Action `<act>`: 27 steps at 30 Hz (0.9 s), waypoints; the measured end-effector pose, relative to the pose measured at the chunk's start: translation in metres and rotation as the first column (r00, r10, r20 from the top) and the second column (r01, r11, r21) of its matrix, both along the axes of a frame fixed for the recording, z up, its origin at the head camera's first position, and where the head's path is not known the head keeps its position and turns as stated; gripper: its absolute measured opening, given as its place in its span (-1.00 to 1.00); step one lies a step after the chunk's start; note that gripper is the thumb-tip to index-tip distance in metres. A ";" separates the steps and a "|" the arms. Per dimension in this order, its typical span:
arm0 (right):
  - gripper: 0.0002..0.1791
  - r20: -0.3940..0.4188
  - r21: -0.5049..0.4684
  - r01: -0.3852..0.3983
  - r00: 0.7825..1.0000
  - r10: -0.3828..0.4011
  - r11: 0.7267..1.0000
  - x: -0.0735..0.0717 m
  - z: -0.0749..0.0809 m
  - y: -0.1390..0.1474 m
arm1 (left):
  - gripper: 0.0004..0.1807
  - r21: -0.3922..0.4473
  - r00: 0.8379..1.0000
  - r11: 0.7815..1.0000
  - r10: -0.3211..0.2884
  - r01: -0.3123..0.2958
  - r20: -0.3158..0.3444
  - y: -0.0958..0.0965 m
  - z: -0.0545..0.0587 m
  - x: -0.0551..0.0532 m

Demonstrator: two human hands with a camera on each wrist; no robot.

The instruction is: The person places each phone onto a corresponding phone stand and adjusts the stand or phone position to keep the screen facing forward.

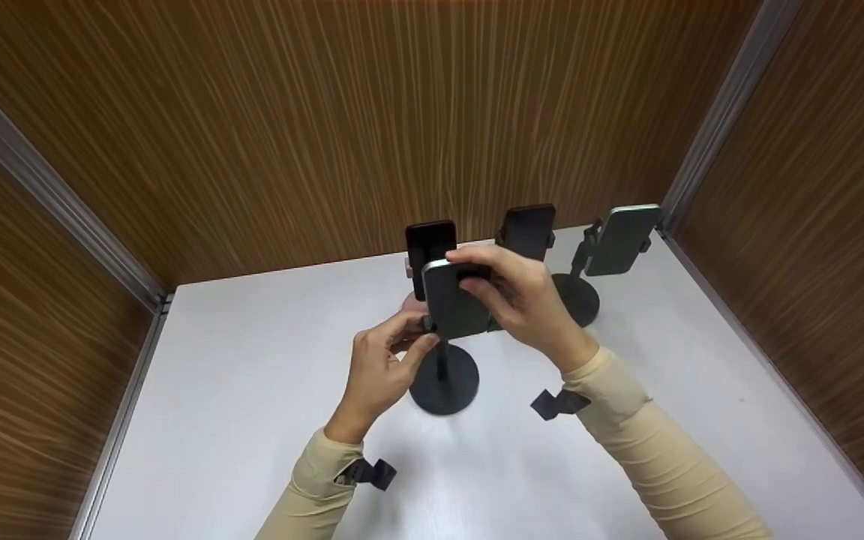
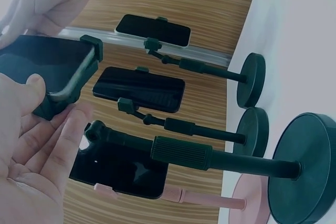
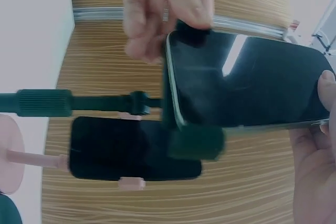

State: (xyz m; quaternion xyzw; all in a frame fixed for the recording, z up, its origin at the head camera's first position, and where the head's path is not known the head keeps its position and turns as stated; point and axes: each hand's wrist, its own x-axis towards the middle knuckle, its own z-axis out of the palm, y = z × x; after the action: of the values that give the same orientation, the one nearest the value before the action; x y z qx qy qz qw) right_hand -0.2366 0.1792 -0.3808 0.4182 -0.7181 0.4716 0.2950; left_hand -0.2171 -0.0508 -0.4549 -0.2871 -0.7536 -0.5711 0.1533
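Observation:
A smartphone [image 1: 453,304] with a dark screen and pale edge sits in the clamp [image 2: 92,48] of a black phone stand, whose round base [image 1: 443,386] stands on the table. My right hand [image 1: 526,300] grips the phone's upper end, thumb on the screen side and fingers over the top edge. At the lower left, my left hand [image 1: 383,367] pinches the clamp [image 3: 194,142] at the phone's side, its thumb in front and its other fingers behind. The stand's ribbed pole [image 2: 181,152] runs from the base up to the clamp.
Behind stand a pink stand [image 2: 197,198] with a black phone [image 1: 430,244], a dark stand with a dark phone [image 1: 529,229], and another dark stand with a pale-edged phone [image 1: 625,240] at the right. Wood-grain panels [image 1: 327,135] enclose the white table [image 1: 252,360].

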 end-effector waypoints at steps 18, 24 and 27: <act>-0.51 0.023 -0.004 0.009 1.000 -0.009 1.000 0.001 -0.035 0.002 | -0.79 0.020 1.000 1.000 -0.014 0.014 0.010 0.000 -0.001 -0.001; -0.52 0.017 0.009 0.015 1.000 -0.016 1.000 0.001 -0.040 0.003 | -0.80 0.027 1.000 1.000 -0.015 0.015 0.007 0.001 -0.001 -0.001; -0.52 0.010 0.015 0.025 1.000 -0.025 1.000 0.000 -0.041 0.004 | -0.80 0.029 1.000 0.999 -0.017 0.016 0.009 0.001 -0.001 -0.001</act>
State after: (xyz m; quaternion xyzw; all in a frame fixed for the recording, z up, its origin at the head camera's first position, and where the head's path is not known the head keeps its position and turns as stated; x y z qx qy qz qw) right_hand -0.2363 0.1829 -0.4218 0.4091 -0.7282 0.4647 0.2939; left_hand -0.2186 -0.0497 -0.4562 -0.2884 -0.7435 -0.5846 0.1493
